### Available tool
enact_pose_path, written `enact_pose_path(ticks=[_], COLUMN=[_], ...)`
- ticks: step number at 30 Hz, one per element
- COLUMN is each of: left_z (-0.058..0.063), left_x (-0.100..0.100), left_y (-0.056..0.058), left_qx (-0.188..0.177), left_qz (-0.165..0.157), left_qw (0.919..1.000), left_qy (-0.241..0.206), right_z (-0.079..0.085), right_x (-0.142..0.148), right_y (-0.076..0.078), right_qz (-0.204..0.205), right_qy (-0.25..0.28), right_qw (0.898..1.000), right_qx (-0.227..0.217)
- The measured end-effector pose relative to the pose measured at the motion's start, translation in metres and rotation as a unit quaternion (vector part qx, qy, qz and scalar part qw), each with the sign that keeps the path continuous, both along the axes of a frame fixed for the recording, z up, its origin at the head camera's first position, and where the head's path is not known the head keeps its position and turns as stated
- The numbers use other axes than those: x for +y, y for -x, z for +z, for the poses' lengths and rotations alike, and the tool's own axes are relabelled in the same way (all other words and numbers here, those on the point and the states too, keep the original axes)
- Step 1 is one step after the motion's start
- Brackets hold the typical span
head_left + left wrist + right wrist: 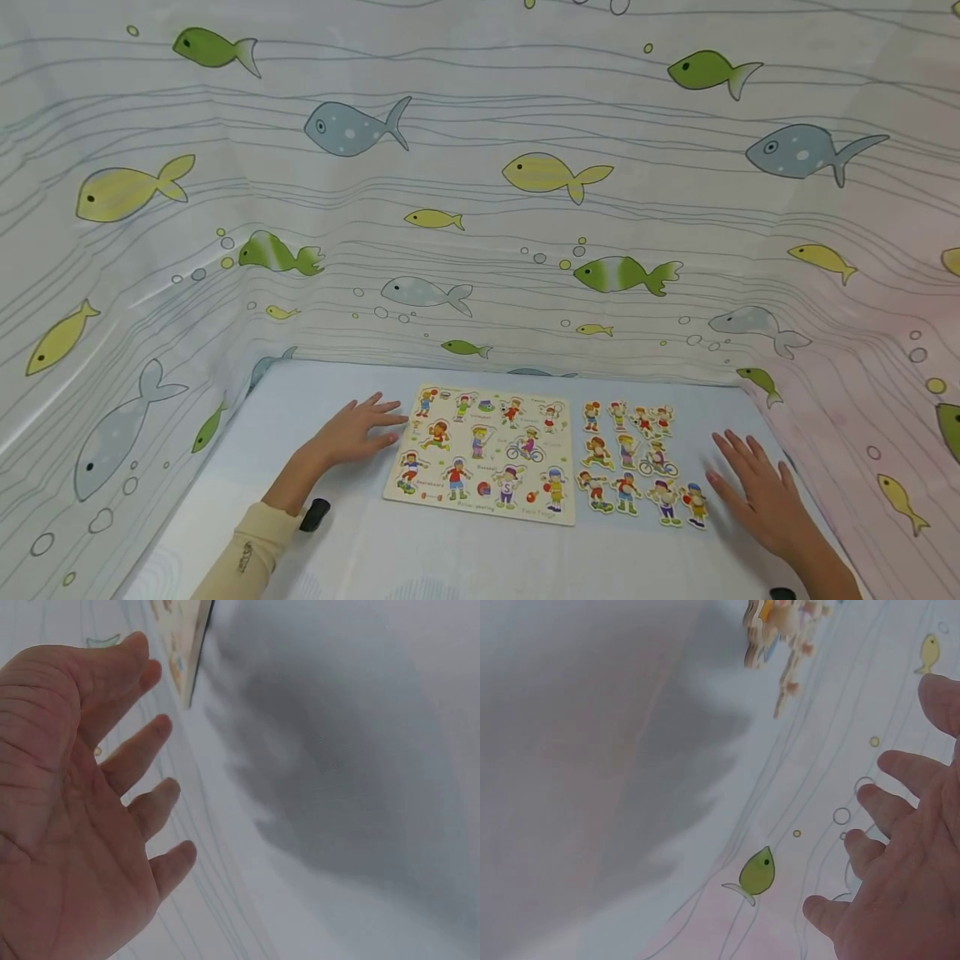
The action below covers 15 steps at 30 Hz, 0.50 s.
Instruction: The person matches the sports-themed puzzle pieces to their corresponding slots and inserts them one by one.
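A flat puzzle board (pixel 457 446) printed with sporty children lies in the middle of the table. Just right of it, several cut-out figure pieces (pixel 626 450) are laid out in rows. My left hand (pixel 348 435) hovers beside the board's left edge, fingers spread and holding nothing; in the left wrist view the board's corner (pixel 187 667) shows past the fingertips. To the right of the pieces, my right hand (pixel 761 500) is held with fingers apart and nothing in them. The right wrist view shows the edge of some wooden pieces (pixel 784 634) beyond that hand.
A pale blue cloth covers the table (pixel 315 567). Fish-printed sheeting (pixel 480 250) rises behind it and on both sides. A black band (pixel 315 515) sits at the left wrist, another dark one (pixel 782 593) at the right.
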<state>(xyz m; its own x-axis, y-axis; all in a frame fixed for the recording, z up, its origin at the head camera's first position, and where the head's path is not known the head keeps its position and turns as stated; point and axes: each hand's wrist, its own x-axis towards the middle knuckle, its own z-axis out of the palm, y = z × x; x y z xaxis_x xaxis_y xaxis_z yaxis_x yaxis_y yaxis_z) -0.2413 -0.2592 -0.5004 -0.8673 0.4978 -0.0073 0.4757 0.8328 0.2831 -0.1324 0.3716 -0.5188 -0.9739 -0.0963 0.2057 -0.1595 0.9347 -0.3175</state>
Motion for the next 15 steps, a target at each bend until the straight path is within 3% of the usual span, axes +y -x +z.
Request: enact_pose_path(ticks=[6,15], left_z=[-0.005,-0.012], left_x=[0.003,0.009], left_y=[0.006,0.010], left_qx=[-0.034,-0.052], left_qz=[0.004,0.003], left_qw=[0.9993,0.9983], left_qy=[-0.013,-0.027], right_z=[-0.001,0.000], right_x=[0.002,0.004], right_y=[-0.002,-0.003], right_qz=[-0.004,-0.008], right_qy=[-0.003,-0.004], right_qw=[1.000,1.000], right_qx=[0.004,-0.004])
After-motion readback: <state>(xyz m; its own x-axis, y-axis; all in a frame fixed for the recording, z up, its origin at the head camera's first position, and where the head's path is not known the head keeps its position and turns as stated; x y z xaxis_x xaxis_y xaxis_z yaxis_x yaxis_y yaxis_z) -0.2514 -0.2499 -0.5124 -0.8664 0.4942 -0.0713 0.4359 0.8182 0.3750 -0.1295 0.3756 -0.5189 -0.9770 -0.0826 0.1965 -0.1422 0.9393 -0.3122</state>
